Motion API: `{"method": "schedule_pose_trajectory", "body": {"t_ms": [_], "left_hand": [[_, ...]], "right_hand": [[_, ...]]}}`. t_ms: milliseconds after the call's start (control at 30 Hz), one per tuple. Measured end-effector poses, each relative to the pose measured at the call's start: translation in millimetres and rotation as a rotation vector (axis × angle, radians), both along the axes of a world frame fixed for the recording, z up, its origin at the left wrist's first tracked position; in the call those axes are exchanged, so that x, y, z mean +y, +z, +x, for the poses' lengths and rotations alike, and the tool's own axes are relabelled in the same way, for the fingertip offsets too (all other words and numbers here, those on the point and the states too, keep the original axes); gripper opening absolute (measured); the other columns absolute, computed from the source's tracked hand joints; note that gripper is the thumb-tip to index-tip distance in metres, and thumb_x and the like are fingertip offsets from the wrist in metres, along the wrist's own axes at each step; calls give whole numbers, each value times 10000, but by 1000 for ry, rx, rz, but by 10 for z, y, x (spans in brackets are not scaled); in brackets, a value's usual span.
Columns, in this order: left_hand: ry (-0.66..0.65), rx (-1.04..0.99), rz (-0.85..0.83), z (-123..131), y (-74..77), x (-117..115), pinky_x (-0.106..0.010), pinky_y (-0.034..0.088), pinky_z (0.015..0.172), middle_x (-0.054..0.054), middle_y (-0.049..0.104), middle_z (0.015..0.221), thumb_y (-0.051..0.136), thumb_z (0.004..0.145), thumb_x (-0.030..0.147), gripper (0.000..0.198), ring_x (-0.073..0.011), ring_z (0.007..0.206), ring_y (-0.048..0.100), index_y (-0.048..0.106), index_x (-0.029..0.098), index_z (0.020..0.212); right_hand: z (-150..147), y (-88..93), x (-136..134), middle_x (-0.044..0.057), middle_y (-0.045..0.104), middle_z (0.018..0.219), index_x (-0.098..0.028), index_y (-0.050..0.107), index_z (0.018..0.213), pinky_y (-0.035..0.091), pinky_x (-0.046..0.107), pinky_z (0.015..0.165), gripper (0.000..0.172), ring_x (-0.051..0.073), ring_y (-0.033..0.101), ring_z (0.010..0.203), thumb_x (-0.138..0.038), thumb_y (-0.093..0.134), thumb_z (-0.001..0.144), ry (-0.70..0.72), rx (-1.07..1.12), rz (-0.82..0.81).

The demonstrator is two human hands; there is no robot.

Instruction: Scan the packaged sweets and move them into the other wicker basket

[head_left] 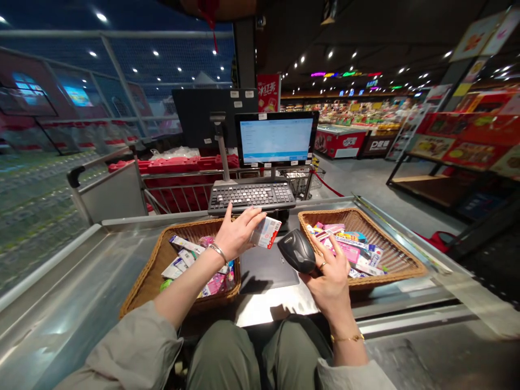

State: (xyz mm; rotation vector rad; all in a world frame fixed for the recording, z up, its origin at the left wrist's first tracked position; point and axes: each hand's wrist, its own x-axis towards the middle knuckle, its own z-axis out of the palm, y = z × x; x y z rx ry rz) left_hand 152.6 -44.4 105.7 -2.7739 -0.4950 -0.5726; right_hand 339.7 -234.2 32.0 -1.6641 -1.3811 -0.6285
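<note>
Between the two baskets, my left hand is closed on a small white and red box with a barcode on its upper face. My right hand grips a black barcode scanner, its head turned toward the box, a short gap apart. Beneath my left forearm stands a wicker basket with several small packages in it. A second wicker basket, behind my right fingers, holds more colourful packets. The scanner's handle is mostly hidden in my right hand.
A black keyboard sits just beyond my left hand, below a lit monitor. The metal counter runs under both baskets. Past it are a metal cart, red shelves of boxes and a red freezer.
</note>
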Motion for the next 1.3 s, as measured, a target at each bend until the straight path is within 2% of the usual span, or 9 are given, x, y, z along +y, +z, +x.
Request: {"method": "schedule_pose_trajectory", "body": {"t_ms": [700, 1067, 1300], "left_hand": [[2, -8, -1, 0, 10, 5, -667, -42, 1174, -124, 439, 1518, 632, 814, 235, 717, -307, 1404, 404, 357, 234, 1477], [7, -7, -26, 19, 28, -6, -660, -53, 1175, -125, 436, 1520, 632, 813, 221, 710, -298, 1405, 403, 363, 234, 1469], [2, -9, -19, 44, 31, 0, -669, -35, 1173, -125, 444, 1514, 653, 798, 224, 729, -307, 1402, 407, 364, 234, 1467]], "right_hand": [[-22, 24, 1, 83, 662, 1267, -226, 706, 984, 345, 607, 1048, 193, 354, 406, 1369, -278, 672, 801, 11, 2, 4], [-22, 18, 7, 77, 681, 1240, -225, 707, 1003, 345, 602, 1052, 215, 347, 422, 1359, -283, 674, 799, 29, 11, 23], [-7, 7, 2, 62, 676, 1253, -235, 706, 1016, 331, 589, 1073, 258, 339, 397, 1384, -197, 679, 762, 41, 10, 17]]}}
